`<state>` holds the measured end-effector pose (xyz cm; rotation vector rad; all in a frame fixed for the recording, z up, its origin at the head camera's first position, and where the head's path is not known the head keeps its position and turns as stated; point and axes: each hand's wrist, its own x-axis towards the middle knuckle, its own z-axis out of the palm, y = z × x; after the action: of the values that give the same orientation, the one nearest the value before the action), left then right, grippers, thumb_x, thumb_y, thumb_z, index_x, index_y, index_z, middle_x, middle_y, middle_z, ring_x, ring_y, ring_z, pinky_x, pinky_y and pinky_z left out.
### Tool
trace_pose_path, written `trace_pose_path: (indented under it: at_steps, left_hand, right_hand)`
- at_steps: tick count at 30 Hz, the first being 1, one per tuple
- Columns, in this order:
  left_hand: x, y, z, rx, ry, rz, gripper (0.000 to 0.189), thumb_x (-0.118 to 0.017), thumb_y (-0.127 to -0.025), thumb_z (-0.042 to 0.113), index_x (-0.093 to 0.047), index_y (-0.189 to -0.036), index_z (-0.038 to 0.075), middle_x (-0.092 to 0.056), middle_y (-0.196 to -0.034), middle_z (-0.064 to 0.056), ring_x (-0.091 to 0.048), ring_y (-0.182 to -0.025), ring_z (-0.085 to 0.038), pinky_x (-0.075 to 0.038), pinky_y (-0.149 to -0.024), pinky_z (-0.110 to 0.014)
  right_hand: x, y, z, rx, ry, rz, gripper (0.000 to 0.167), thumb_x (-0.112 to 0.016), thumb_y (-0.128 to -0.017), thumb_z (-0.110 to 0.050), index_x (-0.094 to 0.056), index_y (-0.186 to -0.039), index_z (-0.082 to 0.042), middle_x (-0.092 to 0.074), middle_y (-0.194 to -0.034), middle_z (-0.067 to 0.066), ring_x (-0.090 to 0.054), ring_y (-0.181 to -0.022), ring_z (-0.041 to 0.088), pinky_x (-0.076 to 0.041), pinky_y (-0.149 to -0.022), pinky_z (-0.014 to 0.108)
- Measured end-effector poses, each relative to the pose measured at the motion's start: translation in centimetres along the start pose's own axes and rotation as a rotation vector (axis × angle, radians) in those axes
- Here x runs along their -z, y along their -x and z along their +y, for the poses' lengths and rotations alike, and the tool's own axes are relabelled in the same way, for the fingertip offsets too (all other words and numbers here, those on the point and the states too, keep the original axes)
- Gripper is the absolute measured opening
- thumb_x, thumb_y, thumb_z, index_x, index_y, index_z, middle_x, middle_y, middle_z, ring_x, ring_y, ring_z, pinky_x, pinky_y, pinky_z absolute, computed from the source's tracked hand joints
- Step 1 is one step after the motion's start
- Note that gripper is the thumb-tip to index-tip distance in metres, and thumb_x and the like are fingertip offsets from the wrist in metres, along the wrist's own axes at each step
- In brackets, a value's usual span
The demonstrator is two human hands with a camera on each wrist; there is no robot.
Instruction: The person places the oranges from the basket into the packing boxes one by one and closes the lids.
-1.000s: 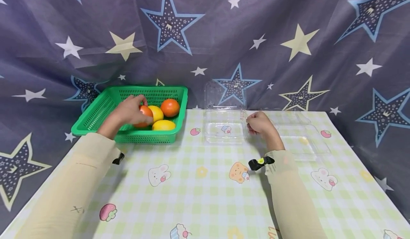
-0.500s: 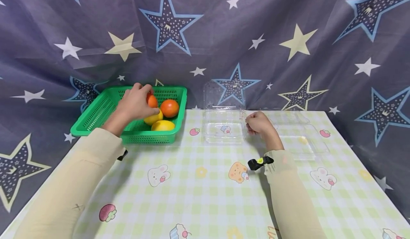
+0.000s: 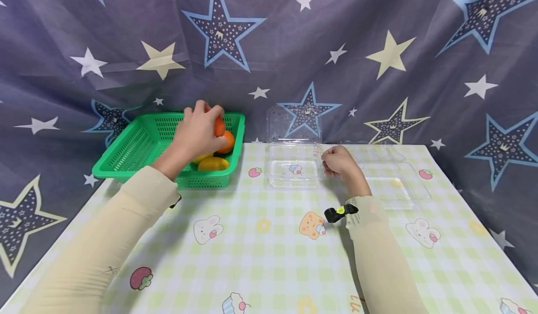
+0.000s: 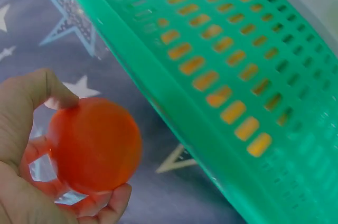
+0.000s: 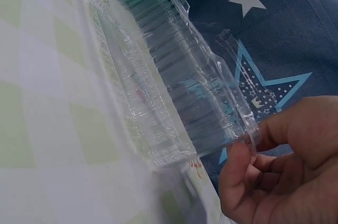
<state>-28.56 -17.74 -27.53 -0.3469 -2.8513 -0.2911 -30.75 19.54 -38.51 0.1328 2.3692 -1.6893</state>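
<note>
My left hand grips a round, smooth orange-red fruit, thumb and fingers spread around its sides. In the head view it is over the right part of a green slotted basket; the left wrist view has the fruit outside the near rim line. Below the hand lie another orange-red fruit and yellow lemon-like fruits, one mostly hidden. My right hand pinches the rim of a clear plastic clamshell box between thumb and index finger. Its lid stands raised at the back.
A second clear plastic box sits to the right, partly behind the right wrist. A checked tablecloth with cartoon prints covers the table. A dark star-patterned curtain hangs right behind the table's back edge.
My left hand has lifted the orange-red fruit from among the others and carried it up and right within the basket's span. My right hand stays at the clamshell box.
</note>
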Motion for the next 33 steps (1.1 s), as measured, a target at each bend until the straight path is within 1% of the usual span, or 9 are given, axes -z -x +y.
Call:
trace_pose_path:
  at_steps: [3, 5, 7, 10, 14, 19, 23, 28, 33]
  left_hand:
    - [-0.2, -0.1, 1.3, -0.032, -0.008, 0.018, 0.056, -0.076, -0.081, 0.029, -0.055, -0.133, 0.018, -0.041, -0.132, -0.022, -0.041, -0.107, -0.043, -0.053, -0.07, -0.056]
    - [-0.4, -0.2, 2.2, -0.06, -0.02, 0.029, 0.059, -0.076, -0.08, 0.028, -0.055, -0.134, 0.018, -0.042, -0.133, -0.021, -0.043, -0.11, -0.045, -0.054, -0.073, -0.058]
    - [-0.6, -0.3, 3.0, -0.087, -0.028, 0.028, 0.061, -0.077, -0.079, 0.029, -0.055, -0.135, 0.019, -0.042, -0.133, -0.021, -0.044, -0.11, -0.045, -0.055, -0.074, -0.059]
    - [-1.3, -0.4, 4.3, -0.137, -0.038, 0.035, 0.061, -0.077, -0.078, 0.031, -0.056, -0.134, 0.02, -0.044, -0.132, -0.018, -0.044, -0.11, -0.043, -0.055, -0.074, -0.058]
    - [-2.3, -0.7, 6.0, -0.19, -0.057, 0.023, 0.059, -0.075, -0.078, 0.032, -0.057, -0.133, 0.021, -0.045, -0.131, -0.017, -0.044, -0.106, -0.04, -0.054, -0.072, -0.054]
    - [-3.5, -1.3, 7.8, -0.231, -0.067, -0.047, 0.063, -0.075, -0.079, 0.033, -0.054, -0.138, 0.023, -0.044, -0.136, -0.016, -0.043, -0.105, -0.038, -0.052, -0.071, -0.051]
    - [-4.6, -1.6, 8.8, -0.269, -0.037, -0.121, 0.063, -0.078, -0.079, 0.036, -0.055, -0.137, 0.025, -0.044, -0.138, -0.014, -0.045, -0.104, -0.034, -0.053, -0.073, -0.045]
    - [-6.4, -2.0, 9.7, -0.276, 0.046, -0.187, 0.061, -0.081, -0.079, 0.036, -0.057, -0.134, 0.027, -0.045, -0.136, -0.011, -0.045, -0.104, -0.03, -0.055, -0.072, -0.041]
    - [-8.4, -2.4, 10.3, -0.27, 0.127, -0.213, 0.059, -0.082, -0.081, 0.035, -0.058, -0.133, 0.026, -0.046, -0.134, -0.011, -0.046, -0.105, -0.03, -0.055, -0.074, -0.04]
  right_hand:
    - [0.0, 0.2, 0.0, 0.011, 0.001, -0.014, 0.018, -0.041, -0.107, -0.009, -0.048, -0.094, 0.0, -0.049, -0.072, 0.007, -0.042, -0.054, 0.015, -0.04, -0.054, 0.03]
    - [0.0, 0.2, 0.0, 0.014, 0.001, -0.013, 0.017, -0.041, -0.107, -0.009, -0.049, -0.096, 0.001, -0.05, -0.073, 0.007, -0.042, -0.055, 0.015, -0.04, -0.054, 0.03]
    - [0.0, 0.2, 0.0, 0.01, 0.004, -0.011, 0.017, -0.041, -0.107, -0.009, -0.05, -0.102, 0.004, -0.051, -0.075, 0.008, -0.043, -0.055, 0.015, -0.041, -0.054, 0.03]
    - [-0.1, 0.2, 0.1, -0.006, 0.004, -0.002, 0.022, -0.042, -0.107, -0.009, -0.049, -0.117, 0.009, -0.052, -0.081, 0.011, -0.045, -0.057, 0.015, -0.042, -0.055, 0.03]
    - [-0.2, 0.2, 0.0, -0.016, -0.003, 0.008, 0.029, -0.042, -0.107, -0.009, -0.047, -0.127, 0.012, -0.053, -0.085, 0.012, -0.047, -0.059, 0.015, -0.043, -0.055, 0.028]
    - [-0.1, 0.2, -0.1, -0.006, -0.006, 0.008, 0.032, -0.042, -0.106, -0.008, -0.047, -0.13, 0.013, -0.053, -0.088, 0.013, -0.048, -0.061, 0.015, -0.045, -0.056, 0.028]
    - [-0.1, 0.0, 0.1, 0.005, -0.013, 0.009, 0.031, -0.042, -0.107, -0.008, -0.048, -0.129, 0.013, -0.054, -0.09, 0.014, -0.047, -0.061, 0.015, -0.045, -0.057, 0.028]
    - [0.0, -0.1, 0.1, 0.01, -0.015, 0.008, 0.031, -0.042, -0.106, -0.008, -0.048, -0.128, 0.013, -0.054, -0.091, 0.016, -0.047, -0.061, 0.014, -0.045, -0.056, 0.027]
    - [0.0, 0.0, 0.2, 0.01, -0.007, 0.009, 0.031, -0.042, -0.106, -0.008, -0.047, -0.128, 0.014, -0.054, -0.093, 0.019, -0.046, -0.059, 0.014, -0.044, -0.055, 0.027]
